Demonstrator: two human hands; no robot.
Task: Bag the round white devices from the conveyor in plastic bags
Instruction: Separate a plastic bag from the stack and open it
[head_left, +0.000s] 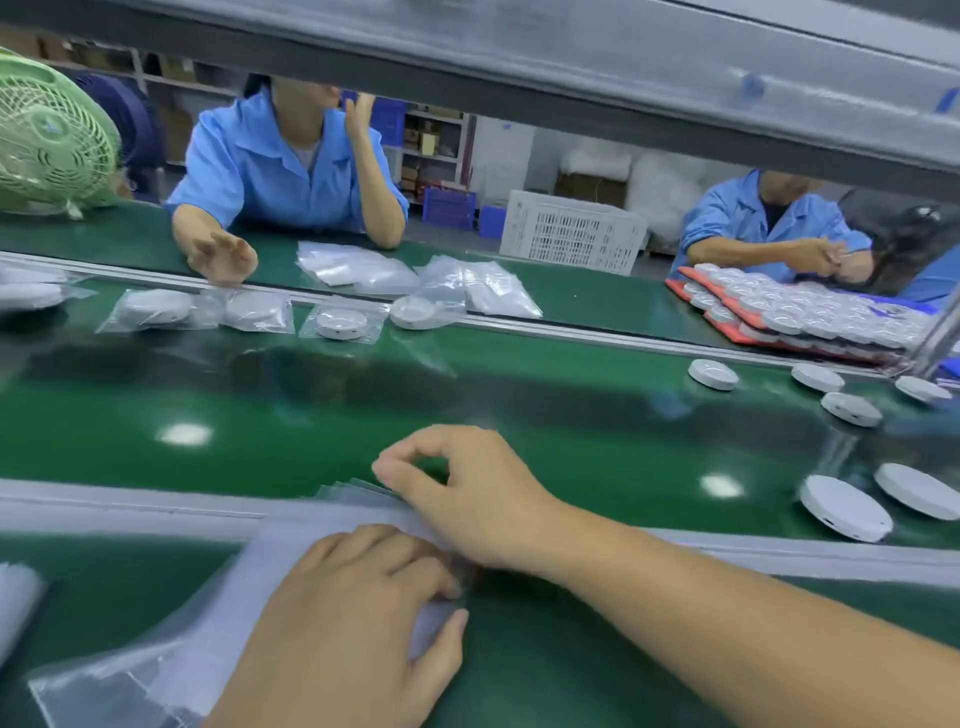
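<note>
My left hand (353, 613) holds down the stack of bags (218, 613) on the near ledge, fingers bent over its edge with the thumb against it. My right hand (467, 493) has thumb and forefinger closed together just above the fanned bag mouths, though blur hides whether any film is caught between them. No device is in my hands. Two bare devices (844, 506) lie on the green belt (519, 415) to my right, with four more farther along, so plenty is left. Across the belt lie several bagged devices (156, 309), so some of the job looks done. Beyond them lie loose bags, red trays (691, 291) loaded with devices, two workers (280, 166) in blue, a white crate (571, 231) and a green fan (52, 140), under a grey shelf (519, 62).
</note>
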